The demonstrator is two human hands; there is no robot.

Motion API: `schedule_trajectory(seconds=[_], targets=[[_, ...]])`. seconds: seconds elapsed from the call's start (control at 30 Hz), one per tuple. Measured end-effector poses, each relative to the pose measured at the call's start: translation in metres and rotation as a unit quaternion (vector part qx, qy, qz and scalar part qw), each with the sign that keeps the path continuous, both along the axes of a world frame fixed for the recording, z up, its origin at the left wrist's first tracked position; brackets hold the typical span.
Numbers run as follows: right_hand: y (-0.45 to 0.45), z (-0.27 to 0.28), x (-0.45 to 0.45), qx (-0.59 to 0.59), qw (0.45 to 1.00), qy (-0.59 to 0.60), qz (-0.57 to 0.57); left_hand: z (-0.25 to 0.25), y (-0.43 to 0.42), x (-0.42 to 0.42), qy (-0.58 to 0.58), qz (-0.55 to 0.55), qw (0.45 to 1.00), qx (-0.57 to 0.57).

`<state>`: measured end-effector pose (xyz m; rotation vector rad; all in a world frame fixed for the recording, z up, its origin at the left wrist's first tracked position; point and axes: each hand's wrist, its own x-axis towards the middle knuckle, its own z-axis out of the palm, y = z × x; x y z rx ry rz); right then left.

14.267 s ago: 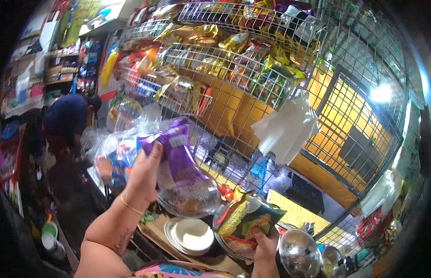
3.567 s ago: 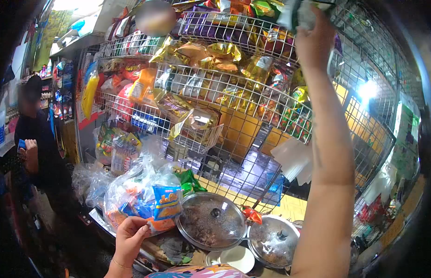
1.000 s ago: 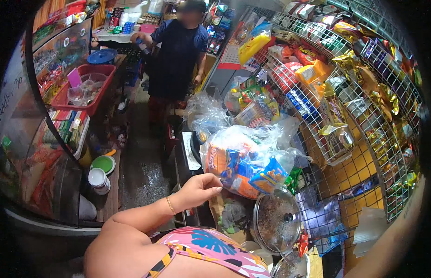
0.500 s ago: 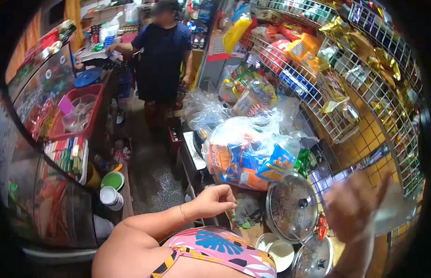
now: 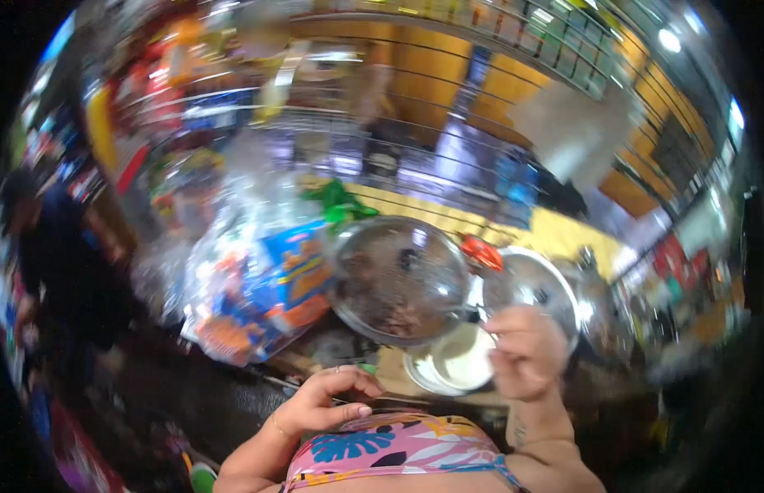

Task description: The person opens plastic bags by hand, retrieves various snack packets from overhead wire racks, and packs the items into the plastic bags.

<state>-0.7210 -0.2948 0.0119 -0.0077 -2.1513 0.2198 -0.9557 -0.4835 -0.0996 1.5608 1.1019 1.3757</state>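
Observation:
My left hand (image 5: 328,403) is held in front of my patterned top, fingers loosely bent and thumb apart, with nothing in it. My right hand (image 5: 526,353) is smeared by motion, its fingers seemingly curled. It hovers at the right side of a white bowl (image 5: 462,361), in front of a lidded pot (image 5: 534,287). Whether it touches either cannot be told. Left of there, a wide pan with a glass lid (image 5: 402,283) shows brown food inside. A handle, perhaps a ladle's, pokes out at the pan's right edge. A red packet (image 5: 482,253) lies behind the two pots.
Clear plastic bags of snack packs (image 5: 258,287) sit left of the pan, a green packet (image 5: 341,204) behind it. Wire grating (image 5: 447,115) rises along the back, with baskets above. A person in dark clothes (image 5: 69,255) stands at the far left.
My view has swung right toward the pots, so the person and the bags shift left. My right hand has come down from its raised, spread position to beside the bowl. My left hand's fingers have loosened.

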Motion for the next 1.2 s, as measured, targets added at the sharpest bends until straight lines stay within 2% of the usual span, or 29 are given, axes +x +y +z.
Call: schedule_trajectory(seconds=[0.13, 0.27, 0.33, 0.4, 0.5, 0.6, 0.77, 0.9, 1.03, 1.13, 1.2], targets=[[0.001, -0.046, 0.019, -0.001, 0.998, -0.037, 0.044, 0.008, 0.03, 0.033, -0.008, -0.1, 0.995, -0.028], [0.003, -0.062, 0.053, -0.012, 0.999, 0.032, 0.022, 0.011, 0.05, 0.068, -0.04, -0.155, 0.983, -0.093], [0.007, -0.068, 0.075, -0.018, 0.998, 0.048, 0.03, 0.003, 0.054, 0.085, -0.137, -0.206, 0.958, -0.144], [0.013, -0.07, 0.1, -0.011, 0.997, 0.074, 0.03, 0.008, 0.064, 0.11, -0.164, -0.23, 0.943, -0.173], [0.025, -0.071, 0.151, -0.013, 0.995, 0.095, 0.021, 0.007, 0.09, 0.159, -0.138, -0.264, 0.941, -0.163], [0.043, -0.082, 0.215, -0.033, 0.995, 0.097, 0.009, 0.011, 0.114, 0.224, -0.143, -0.255, 0.931, -0.218], [0.068, -0.109, 0.323, -0.075, 0.994, 0.067, -0.043, -0.002, 0.157, 0.329, -0.161, -0.252, 0.931, -0.208], [0.072, -0.133, 0.392, -0.178, 0.981, -0.002, -0.076, 0.006, 0.184, 0.397, -0.17, -0.207, 0.902, -0.338], [0.08, -0.166, 0.422, -0.262, 0.961, -0.01, -0.088, -0.012, 0.206, 0.436, -0.097, -0.16, 0.946, -0.264], [0.084, -0.178, 0.435, -0.286, 0.953, -0.02, -0.097, -0.019, 0.211, 0.45, -0.114, -0.139, 0.931, -0.316], [0.083, -0.183, 0.438, -0.299, 0.949, -0.038, -0.095, -0.022, 0.212, 0.452, -0.09, -0.125, 0.941, -0.303]])
